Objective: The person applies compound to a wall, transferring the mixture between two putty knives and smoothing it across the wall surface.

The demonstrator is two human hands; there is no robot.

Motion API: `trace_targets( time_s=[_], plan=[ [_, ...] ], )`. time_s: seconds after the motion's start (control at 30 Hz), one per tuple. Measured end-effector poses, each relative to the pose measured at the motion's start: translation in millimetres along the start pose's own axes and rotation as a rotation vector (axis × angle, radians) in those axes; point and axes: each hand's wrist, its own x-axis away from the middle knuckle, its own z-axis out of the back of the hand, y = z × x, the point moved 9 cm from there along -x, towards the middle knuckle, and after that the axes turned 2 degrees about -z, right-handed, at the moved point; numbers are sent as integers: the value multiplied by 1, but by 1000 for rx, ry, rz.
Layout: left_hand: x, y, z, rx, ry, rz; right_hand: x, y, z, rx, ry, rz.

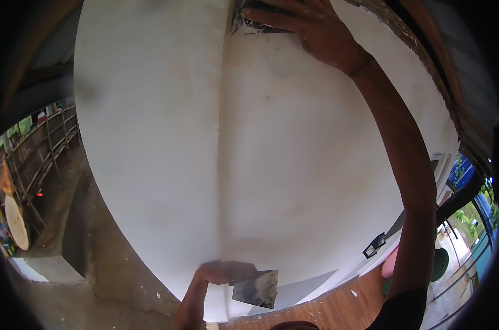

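Observation:
My right hand is raised high against the white wall. Its fingers lie across a dark, smeared flat scraper blade, pressing it to the wall beside a vertical corner line; the blade's upper part is out of frame. Low down, my left hand is closed round the edge of a squarish grey metal scraper blade with pale smears on its face. That blade is held out from the lower wall, its face turned up. The left fingers are partly hidden.
A small black-framed wall fitting sits low on the right. Wooden flooring runs below on that side, concrete ground on the left. A stick fence stands far left; dark roof beams cross the upper right.

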Motion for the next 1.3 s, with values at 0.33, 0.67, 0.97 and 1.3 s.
trace_targets(
  time_s=[0.33, 0.67, 0.97, 1.3],
  plan=[
    [1, -11, -2, -4, -50, 61, -7, -13, -11, 52, -47, 52],
    [3, -11, 2, -125, 4, 29, 1, -6, -7, -18, -174, -11],
    [-5, -8, -2, -131, -87, 80, 43, 10, 33, 50, -220, -122],
    [-3, -16, -2, -83, -86, 60, 14, -40, 0, -38, -15, -15]
  ],
)
